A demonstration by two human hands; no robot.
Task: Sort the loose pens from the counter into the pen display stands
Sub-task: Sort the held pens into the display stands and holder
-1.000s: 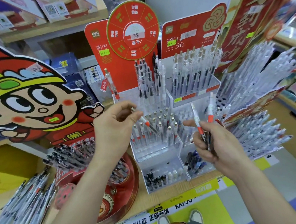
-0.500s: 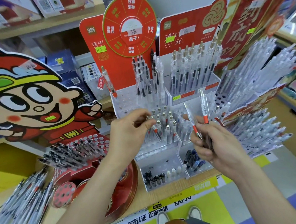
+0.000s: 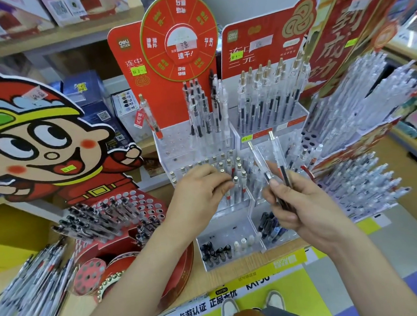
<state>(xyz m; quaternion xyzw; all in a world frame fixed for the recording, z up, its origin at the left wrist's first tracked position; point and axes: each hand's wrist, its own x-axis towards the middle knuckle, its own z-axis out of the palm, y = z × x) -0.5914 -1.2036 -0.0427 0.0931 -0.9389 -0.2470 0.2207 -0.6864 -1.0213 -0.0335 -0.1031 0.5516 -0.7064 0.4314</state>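
The left hand [image 3: 200,192] reaches to the middle step of the clear stand [image 3: 216,142], which stands at the far side of the counter [image 3: 233,266]. Its fingers are curled down, and the fingertips touch the tops of the standing pens [image 3: 238,170] there. I cannot tell if it pinches one of them or only touches them.

The right hand [image 3: 303,208] is just to the right of the left hand, in front of the same stand. It holds a small bundle of pens [image 3: 260,162], pinched between the thumb and the bent fingers. Two clear ones point up and away from the person, with their metal tips above the hand. A red part of another one shows at the right side of the fingers.

Many loose pens [image 3: 27,291] lie in a heap at the near left of the counter. Beside them, a round red stand [image 3: 113,212] has dark pens in some holes. A big cartoon figure [image 3: 43,143] of cardboard is behind it, at the far left.
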